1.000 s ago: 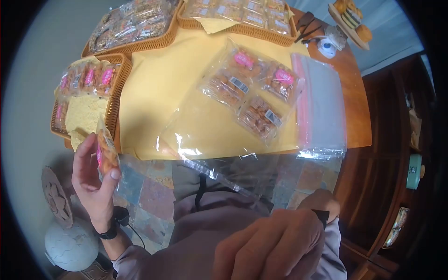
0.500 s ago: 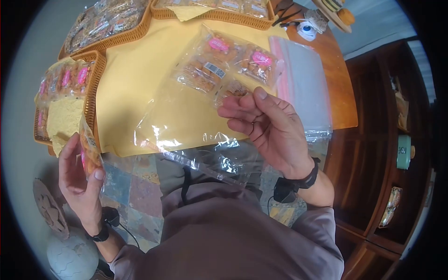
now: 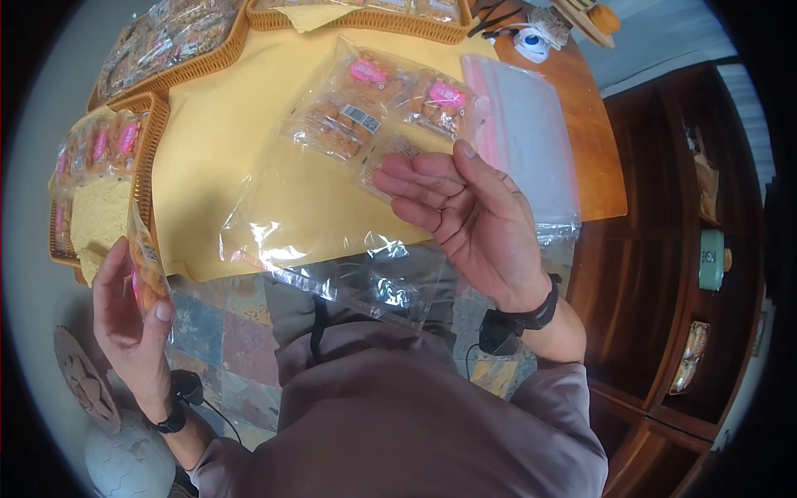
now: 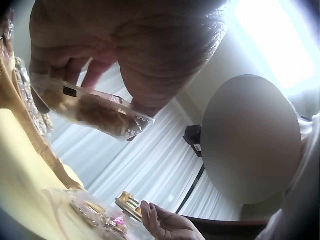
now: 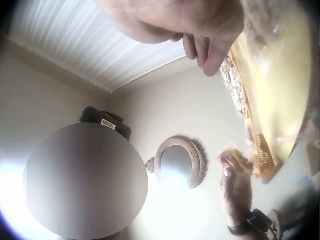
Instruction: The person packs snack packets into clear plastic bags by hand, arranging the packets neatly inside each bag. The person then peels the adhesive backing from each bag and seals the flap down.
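Observation:
At the left, my left hand [image 3: 124, 332] pinches a clear snack packet [image 3: 149, 270] by its edges, thumb on one side and fingers on the other. Brown pieces show through its film in the left wrist view, with a small dark print on the wrapper [image 4: 95, 111]. My right hand [image 3: 481, 228] hovers, palm turned inward and fingers loosely extended with nothing in them, partly covering one packet. Below it lies a large clear plastic bag [image 3: 286, 261] with several packets inside, two bearing pink labels [image 3: 368, 71]. The bag's near end hangs over the table's front edge.
A wicker basket [image 3: 149, 153] of similar packets stands at the left, partly lined with yellow cloth. Two more filled baskets [image 3: 212, 60] sit at the back. Flat clear bags [image 3: 527, 124] are stacked at the right; dark shelving [image 3: 643, 249] stands beyond.
My right hand has risen from near the camera to over the bag and its fingers have straightened slightly. The left hand keeps its hold on the packet; the whole view has shifted.

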A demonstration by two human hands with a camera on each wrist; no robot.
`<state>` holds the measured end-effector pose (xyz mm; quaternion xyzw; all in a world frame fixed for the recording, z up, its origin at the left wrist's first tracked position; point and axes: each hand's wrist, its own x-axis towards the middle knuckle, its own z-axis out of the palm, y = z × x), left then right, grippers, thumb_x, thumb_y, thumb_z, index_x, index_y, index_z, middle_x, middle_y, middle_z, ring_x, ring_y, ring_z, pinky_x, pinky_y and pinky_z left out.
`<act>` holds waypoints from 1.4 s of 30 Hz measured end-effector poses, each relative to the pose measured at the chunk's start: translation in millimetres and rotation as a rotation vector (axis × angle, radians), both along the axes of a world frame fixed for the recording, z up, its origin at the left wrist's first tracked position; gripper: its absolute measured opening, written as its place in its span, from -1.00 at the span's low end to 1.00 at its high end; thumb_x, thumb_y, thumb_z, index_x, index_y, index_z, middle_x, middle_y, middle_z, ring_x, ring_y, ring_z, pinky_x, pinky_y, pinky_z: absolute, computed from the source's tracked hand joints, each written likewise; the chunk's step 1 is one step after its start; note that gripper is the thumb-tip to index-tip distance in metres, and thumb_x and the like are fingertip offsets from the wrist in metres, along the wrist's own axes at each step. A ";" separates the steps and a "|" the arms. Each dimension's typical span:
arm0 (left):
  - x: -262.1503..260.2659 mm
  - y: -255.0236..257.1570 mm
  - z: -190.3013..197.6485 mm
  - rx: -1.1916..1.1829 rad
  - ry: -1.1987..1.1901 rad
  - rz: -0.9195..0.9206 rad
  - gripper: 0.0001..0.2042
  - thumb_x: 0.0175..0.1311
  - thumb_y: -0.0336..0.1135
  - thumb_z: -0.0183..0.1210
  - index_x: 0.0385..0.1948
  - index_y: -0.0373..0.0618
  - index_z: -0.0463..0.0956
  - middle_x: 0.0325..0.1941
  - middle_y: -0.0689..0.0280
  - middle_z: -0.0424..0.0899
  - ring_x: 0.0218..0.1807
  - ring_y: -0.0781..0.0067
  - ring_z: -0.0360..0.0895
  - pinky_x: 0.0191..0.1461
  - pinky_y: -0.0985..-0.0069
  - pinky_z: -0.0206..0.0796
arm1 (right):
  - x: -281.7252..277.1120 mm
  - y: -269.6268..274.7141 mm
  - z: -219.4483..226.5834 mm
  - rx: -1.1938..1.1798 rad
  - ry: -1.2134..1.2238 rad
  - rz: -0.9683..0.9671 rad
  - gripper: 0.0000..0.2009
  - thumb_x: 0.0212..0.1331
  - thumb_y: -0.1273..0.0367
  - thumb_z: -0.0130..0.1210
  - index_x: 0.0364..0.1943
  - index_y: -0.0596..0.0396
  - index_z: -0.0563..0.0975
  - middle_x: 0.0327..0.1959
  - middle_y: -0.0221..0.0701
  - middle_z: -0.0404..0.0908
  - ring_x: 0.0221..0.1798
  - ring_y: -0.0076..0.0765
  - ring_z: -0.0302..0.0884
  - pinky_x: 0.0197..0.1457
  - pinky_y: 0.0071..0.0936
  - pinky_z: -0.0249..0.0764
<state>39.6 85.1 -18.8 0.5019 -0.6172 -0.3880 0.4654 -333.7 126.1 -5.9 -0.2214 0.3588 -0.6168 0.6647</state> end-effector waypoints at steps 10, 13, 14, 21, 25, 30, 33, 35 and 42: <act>1.5 -2.2 -2.0 0.015 -0.012 -0.034 -0.24 0.16 -0.25 0.47 0.40 -0.33 0.33 0.38 0.05 0.50 0.42 0.20 0.43 0.51 0.24 0.21 | -8.3 -0.1 -6.8 -0.002 -0.208 0.023 -0.44 0.65 0.12 -0.33 0.12 0.38 0.57 0.27 0.08 0.57 0.36 0.07 0.53 0.43 -0.13 0.50; -0.8 -3.1 -1.8 0.016 -0.030 -0.043 -0.24 0.16 -0.23 0.47 0.39 -0.33 0.34 0.38 0.06 0.50 0.42 0.20 0.43 0.51 0.24 0.21 | -11.0 -0.2 -7.9 -0.020 -0.222 0.041 -0.41 0.65 0.09 -0.36 0.12 0.38 0.57 0.28 0.08 0.56 0.38 0.05 0.52 0.44 -0.12 0.48; -1.3 -2.9 -1.5 0.016 -0.038 -0.045 -0.24 0.17 -0.22 0.47 0.39 -0.33 0.34 0.38 0.06 0.50 0.42 0.20 0.43 0.51 0.24 0.22 | -11.3 0.4 -8.1 -0.017 -0.223 0.040 -0.41 0.65 0.09 -0.36 0.12 0.38 0.57 0.28 0.08 0.56 0.38 0.05 0.52 0.44 -0.12 0.48; -1.6 -3.7 -1.7 0.018 -0.048 -0.044 -0.25 0.16 -0.22 0.47 0.39 -0.33 0.35 0.38 0.06 0.50 0.40 0.21 0.44 0.51 0.23 0.22 | 5.7 23.1 0.6 -0.177 -0.098 0.178 -0.37 0.65 0.10 -0.40 0.13 0.48 0.54 0.25 0.20 0.54 0.35 0.30 0.49 0.37 0.02 0.53; -7.3 -3.5 -1.3 0.030 -0.038 -0.032 -0.24 0.15 -0.23 0.47 0.38 -0.34 0.35 0.37 0.07 0.50 0.40 0.20 0.44 0.52 0.23 0.21 | 56.8 55.4 45.3 -0.643 -0.119 0.422 -0.79 0.51 0.47 -0.05 -0.15 0.39 0.56 -0.02 0.01 0.67 -0.01 0.02 0.68 0.02 -0.28 0.61; -11.7 0.4 2.9 0.059 -0.005 -0.032 -0.24 0.12 -0.24 0.49 0.37 -0.33 0.37 0.34 0.09 0.52 0.40 0.21 0.45 0.52 0.27 0.21 | 88.0 56.8 37.9 -0.841 -0.195 0.106 -0.74 0.42 0.38 0.22 -0.21 0.43 0.67 -0.19 -0.01 0.73 -0.16 0.00 0.68 -0.14 -0.24 0.59; -6.6 1.4 0.6 0.049 -0.013 -0.021 -0.24 0.11 -0.24 0.50 0.36 -0.33 0.37 0.33 0.09 0.53 0.40 0.21 0.45 0.52 0.27 0.21 | 93.1 49.1 38.4 -0.891 -0.179 0.099 -0.75 0.42 0.37 0.21 -0.29 0.37 0.66 -0.25 -0.08 0.72 -0.22 -0.07 0.66 -0.22 -0.30 0.56; -5.2 1.9 -0.5 0.056 -0.010 -0.019 -0.23 0.11 -0.23 0.51 0.36 -0.32 0.38 0.32 0.09 0.53 0.39 0.22 0.45 0.52 0.26 0.21 | 99.1 47.5 38.4 -0.874 -0.207 0.001 -0.74 0.44 0.36 0.20 -0.33 0.35 0.65 -0.28 -0.11 0.71 -0.24 -0.09 0.65 -0.25 -0.33 0.54; -3.1 2.2 -4.2 0.049 -0.009 -0.009 -0.23 0.11 -0.20 0.52 0.36 -0.32 0.39 0.29 0.10 0.55 0.38 0.24 0.47 0.52 0.23 0.24 | 76.0 25.4 40.2 -0.894 0.012 0.253 -0.78 0.51 0.42 0.03 -0.24 0.35 0.56 -0.26 -0.14 0.62 -0.22 -0.17 0.62 -0.16 -0.37 0.55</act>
